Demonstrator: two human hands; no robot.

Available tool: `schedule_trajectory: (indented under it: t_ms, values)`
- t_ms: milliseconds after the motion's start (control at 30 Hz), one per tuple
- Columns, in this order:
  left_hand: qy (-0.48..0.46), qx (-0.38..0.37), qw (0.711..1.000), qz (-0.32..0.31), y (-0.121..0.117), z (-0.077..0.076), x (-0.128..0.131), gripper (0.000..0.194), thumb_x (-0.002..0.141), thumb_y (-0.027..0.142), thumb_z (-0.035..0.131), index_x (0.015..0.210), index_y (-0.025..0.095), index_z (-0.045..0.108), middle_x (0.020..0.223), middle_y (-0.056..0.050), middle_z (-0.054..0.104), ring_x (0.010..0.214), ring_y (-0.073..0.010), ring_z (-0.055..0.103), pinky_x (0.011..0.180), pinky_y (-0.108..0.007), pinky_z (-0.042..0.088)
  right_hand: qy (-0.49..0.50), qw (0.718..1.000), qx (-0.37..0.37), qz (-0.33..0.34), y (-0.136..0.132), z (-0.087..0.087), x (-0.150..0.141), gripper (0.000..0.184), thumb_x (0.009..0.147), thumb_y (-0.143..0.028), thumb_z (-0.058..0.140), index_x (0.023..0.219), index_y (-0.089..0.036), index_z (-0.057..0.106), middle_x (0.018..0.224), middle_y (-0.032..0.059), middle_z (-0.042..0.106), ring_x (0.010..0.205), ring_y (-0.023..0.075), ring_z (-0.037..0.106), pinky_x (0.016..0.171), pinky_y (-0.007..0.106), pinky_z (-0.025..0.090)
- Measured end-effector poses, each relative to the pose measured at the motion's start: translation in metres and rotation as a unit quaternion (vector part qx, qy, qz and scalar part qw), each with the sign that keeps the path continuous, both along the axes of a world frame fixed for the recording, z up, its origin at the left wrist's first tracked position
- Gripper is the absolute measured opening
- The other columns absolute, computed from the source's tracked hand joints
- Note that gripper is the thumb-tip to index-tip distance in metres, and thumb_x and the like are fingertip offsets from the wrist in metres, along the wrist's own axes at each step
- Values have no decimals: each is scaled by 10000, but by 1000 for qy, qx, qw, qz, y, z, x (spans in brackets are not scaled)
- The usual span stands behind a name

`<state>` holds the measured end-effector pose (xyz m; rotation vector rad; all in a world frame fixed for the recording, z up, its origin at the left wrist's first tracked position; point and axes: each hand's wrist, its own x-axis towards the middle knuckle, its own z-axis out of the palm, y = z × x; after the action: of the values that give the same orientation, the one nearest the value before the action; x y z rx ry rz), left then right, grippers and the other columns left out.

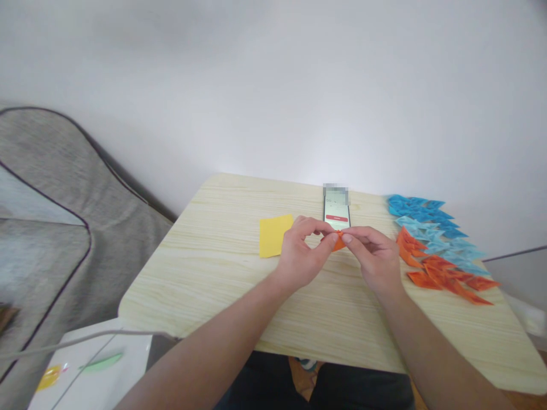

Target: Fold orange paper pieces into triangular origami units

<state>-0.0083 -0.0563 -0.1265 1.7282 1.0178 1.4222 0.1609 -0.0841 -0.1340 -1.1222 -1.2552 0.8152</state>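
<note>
Between both hands is a small folded piece of orange paper (339,244), held above the middle of the table. My left hand (304,250) pinches its left side between thumb and forefinger. On the other side, my right hand (376,253) pinches it the same way, with the fingertips of the two hands close together. The fingers hide much of the paper's shape. Left of my left hand lies a yellow paper square (273,238), partly covered by that hand. Just beyond the fingertips a phone (337,208) with a lit screen lies on the table.
Folded orange paper pieces (444,276) lie to the right, beside light blue pieces (448,246) and darker blue pieces (421,209). The wooden table (205,273) meets a white wall. A grey sofa (47,171) and a cable (106,332) are on the left.
</note>
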Motion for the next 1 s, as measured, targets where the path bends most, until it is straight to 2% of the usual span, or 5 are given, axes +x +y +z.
schedule_trajectory:
  t_ms: [233,433,633,767,1000]
  values:
    - [4,6,1000,11,-1,0,2,53,861,179,735,842,224,713,805,7,710,826,-166,611,811,-342,497,-10,1000,-5,18,0,-5,0,151,849,-304,825,989,-256,794,973,53,811,890,233,769,845,395,617]
    - [6,-18,1000,2,0,-1,1,47,854,181,730,845,226,723,810,7,716,826,-167,618,805,-341,496,-122,991,38,-49,-3,-7,-3,158,849,-313,818,993,-266,779,966,45,793,869,222,747,846,401,607]
    - [3,-23,1000,15,0,-1,2,46,848,195,720,825,228,699,805,7,722,815,-170,632,794,-345,500,-188,976,69,-80,-6,-6,-5,149,887,-312,772,1033,-282,789,987,41,808,887,230,751,858,412,606]
    - [3,-19,1000,16,0,-1,2,48,857,194,717,828,227,696,804,8,722,816,-168,629,793,-340,499,-178,977,91,-79,-7,-4,-7,203,873,-294,789,1076,-298,788,1017,32,807,880,227,748,867,413,605]
    - [-8,-6,1000,-17,-1,0,0,17,904,240,726,906,233,741,869,-17,737,862,-180,628,828,-354,507,-132,984,81,-87,-7,-3,-6,128,898,-273,766,1015,-308,804,996,29,805,903,231,747,851,404,596]
